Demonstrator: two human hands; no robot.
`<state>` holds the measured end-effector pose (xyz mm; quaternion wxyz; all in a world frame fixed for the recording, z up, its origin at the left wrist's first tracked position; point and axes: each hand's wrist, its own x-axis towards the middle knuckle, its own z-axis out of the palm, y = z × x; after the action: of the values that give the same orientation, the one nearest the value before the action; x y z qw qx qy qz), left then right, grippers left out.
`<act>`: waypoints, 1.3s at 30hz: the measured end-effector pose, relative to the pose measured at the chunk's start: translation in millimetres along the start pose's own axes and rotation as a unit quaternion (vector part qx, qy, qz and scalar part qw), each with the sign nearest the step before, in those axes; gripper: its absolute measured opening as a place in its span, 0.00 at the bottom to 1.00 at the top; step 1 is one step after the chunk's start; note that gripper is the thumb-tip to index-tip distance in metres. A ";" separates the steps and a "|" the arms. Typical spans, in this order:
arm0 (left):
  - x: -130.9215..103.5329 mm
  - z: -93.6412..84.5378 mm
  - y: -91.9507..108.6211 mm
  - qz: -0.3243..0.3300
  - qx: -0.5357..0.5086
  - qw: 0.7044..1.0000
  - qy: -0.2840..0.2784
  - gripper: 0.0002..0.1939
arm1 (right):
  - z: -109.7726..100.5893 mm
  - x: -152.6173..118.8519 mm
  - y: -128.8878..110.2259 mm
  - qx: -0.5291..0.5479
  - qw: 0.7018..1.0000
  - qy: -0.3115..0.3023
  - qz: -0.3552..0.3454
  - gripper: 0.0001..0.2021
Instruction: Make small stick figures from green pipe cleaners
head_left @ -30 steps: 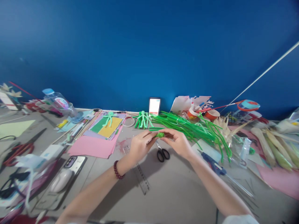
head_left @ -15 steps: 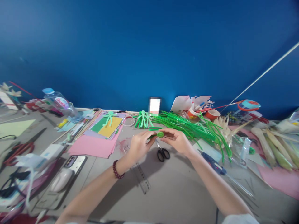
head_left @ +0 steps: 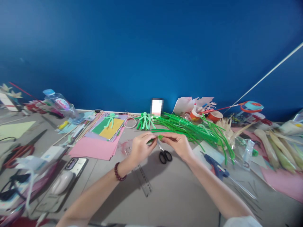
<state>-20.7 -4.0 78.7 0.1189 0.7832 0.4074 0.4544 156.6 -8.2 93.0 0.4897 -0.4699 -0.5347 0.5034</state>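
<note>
Just beyond the scissors (head_left: pixel 163 152), a small green piece (head_left: pixel 160 137) is pinched in the narrowed fingertips of left hand (head_left: pixel 142 147) and right hand (head_left: pixel 179 145); exact contact is half-hidden, and it could be dropped should either grip slacken.

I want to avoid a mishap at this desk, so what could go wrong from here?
The small green piece, pinched between the left hand and right hand, might slip or get squashed. The scissors lie nearby, blades pointing toward the hands, so a lowered hand could catch them. The blue glue gun lies beside the right forearm, which could bump it.
</note>
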 end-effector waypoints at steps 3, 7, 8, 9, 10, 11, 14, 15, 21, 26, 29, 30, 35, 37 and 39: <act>-0.4 -0.4 -0.5 -0.017 -0.002 1.000 0.001 0.08 | 3.2 -2.1 1.4 0.001 1.000 0.010 -0.025 0.14; 1.3 -1.3 0.4 -0.004 -0.027 1.000 0.002 0.07 | 1.8 -1.3 -0.4 0.000 1.000 0.005 -0.017 0.14; 1.9 -1.3 0.9 0.000 -0.037 0.999 0.003 0.06 | 0.8 -0.5 -1.1 0.002 1.000 0.003 -0.012 0.14; 2.5 -1.3 1.3 0.001 -0.046 0.999 0.002 0.06 | -0.3 0.3 -1.7 0.006 1.000 0.002 -0.009 0.15; 2.8 -1.2 1.5 0.002 -0.053 0.999 -0.002 0.06 | -1.2 1.1 -2.1 0.009 1.000 0.001 -0.007 0.15; 3.0 -1.0 1.6 0.003 -0.058 0.998 -0.007 0.06 | -2.0 1.7 -2.4 0.011 1.000 0.001 -0.005 0.14; 2.5 -0.7 0.4 0.020 -0.050 0.998 -0.014 0.06 | -3.2 2.3 -2.7 0.009 1.000 -0.003 0.000 0.13; 2.0 -0.7 -0.3 0.029 -0.041 0.999 -0.013 0.06 | -3.3 2.0 -2.9 0.004 1.000 -0.003 0.000 0.12; -0.8 0.4 -2.4 0.058 0.010 0.998 -0.018 0.08 | -3.4 -0.4 -5.0 -0.025 1.000 -0.001 -0.016 0.12; 1.4 -0.3 2.5 0.043 -0.006 0.999 -0.017 0.07 | -6.0 2.9 -1.5 -0.009 1.000 -0.015 -0.021 0.14; 5.2 -2.7 6.2 0.006 -0.046 0.998 -0.034 0.07 | -10.0 5.5 -1.3 0.005 0.999 -0.020 -0.033 0.15; 6.3 -3.4 6.9 -0.007 -0.055 0.998 -0.038 0.07 | -11.5 6.1 -2.1 0.011 0.999 -0.021 -0.038 0.15; 8.0 -3.3 5.4 -0.045 -0.071 0.996 -0.018 0.05 | -17.3 6.3 -6.6 0.005 0.998 -0.030 -0.046 0.15; 7.7 -2.6 5.0 -0.049 -0.075 0.996 -0.020 0.04 | -17.4 5.6 -6.1 -0.021 0.998 -0.037 -0.040 0.16; 7.5 -2.1 5.5 -0.054 -0.081 0.995 -0.024 0.05 | -16.2 5.0 -4.5 -0.043 0.998 -0.048 -0.027 0.17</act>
<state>-17.5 -2.4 87.5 0.2163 0.7585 0.4079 0.4599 172.3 -2.1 98.0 0.4558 -0.4511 -0.5915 0.4888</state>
